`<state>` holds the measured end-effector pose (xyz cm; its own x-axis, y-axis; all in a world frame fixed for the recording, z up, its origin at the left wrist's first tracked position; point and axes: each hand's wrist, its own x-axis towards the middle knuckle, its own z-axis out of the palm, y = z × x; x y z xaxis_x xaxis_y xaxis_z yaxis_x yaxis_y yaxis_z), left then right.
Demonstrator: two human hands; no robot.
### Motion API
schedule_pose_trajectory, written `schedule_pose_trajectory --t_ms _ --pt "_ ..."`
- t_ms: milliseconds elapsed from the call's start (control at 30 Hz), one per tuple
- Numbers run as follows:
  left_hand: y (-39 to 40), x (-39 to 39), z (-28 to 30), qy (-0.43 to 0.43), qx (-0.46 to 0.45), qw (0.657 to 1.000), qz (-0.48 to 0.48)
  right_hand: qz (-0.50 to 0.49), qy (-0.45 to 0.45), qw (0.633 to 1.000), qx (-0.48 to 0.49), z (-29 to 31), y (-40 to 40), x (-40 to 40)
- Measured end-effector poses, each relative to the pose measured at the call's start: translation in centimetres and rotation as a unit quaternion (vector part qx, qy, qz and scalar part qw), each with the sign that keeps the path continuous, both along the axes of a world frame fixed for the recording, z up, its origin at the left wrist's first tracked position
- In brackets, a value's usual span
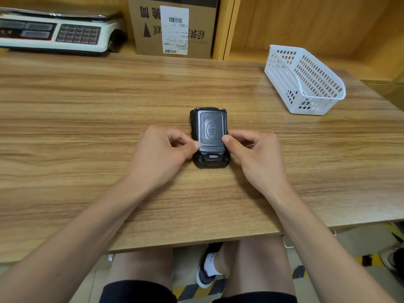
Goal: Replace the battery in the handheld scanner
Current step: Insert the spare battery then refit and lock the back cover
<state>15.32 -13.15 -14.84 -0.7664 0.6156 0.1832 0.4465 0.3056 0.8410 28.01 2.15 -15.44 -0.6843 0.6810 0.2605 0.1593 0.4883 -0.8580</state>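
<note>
A black handheld scanner (209, 159) lies face down in the middle of the wooden table (87, 127). Its dark grey textured back cover (211, 130) with an embossed logo faces up. The cover's near end sits short of the scanner's bottom edge, so a slot shows there. My left hand (162, 149) holds the scanner's left side, thumb tip on the cover's lower left corner. My right hand (254, 152) holds the right side, thumb tip on the cover's lower right corner. The other fingers are curled against the scanner's sides.
A white plastic lattice basket (306, 82) stands at the back right of the table. A weighing scale (54, 32) sits at the back left, with a cardboard box (175, 27) beside it on a shelf. My knees and a shoe show below the table's front edge.
</note>
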Motion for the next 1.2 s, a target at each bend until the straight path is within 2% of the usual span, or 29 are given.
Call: schedule_pose_trajectory --t_ms 400,500,800,1200 --pt "1.3 -2.1 0.4 -0.024 0.016 0.999 -0.046 -0.002 -0.022 1.0 0.019 0.3 -0.4 0.2" --pt "2.1 -2.7 0.6 0.025 -0.026 0.998 -0.05 0.0 -0.023 1.0 0.018 0.4 -0.4 0.3" --pt "1.9 -2.1 -0.1 0.102 -0.023 0.994 -0.028 0.005 -0.019 1.0 0.021 0.8 -0.8 0.5" --pt "2.0 -1.3 -0.6 0.124 -0.032 0.992 -0.014 0.008 -0.02 0.999 0.045 0.6 -0.9 0.5"
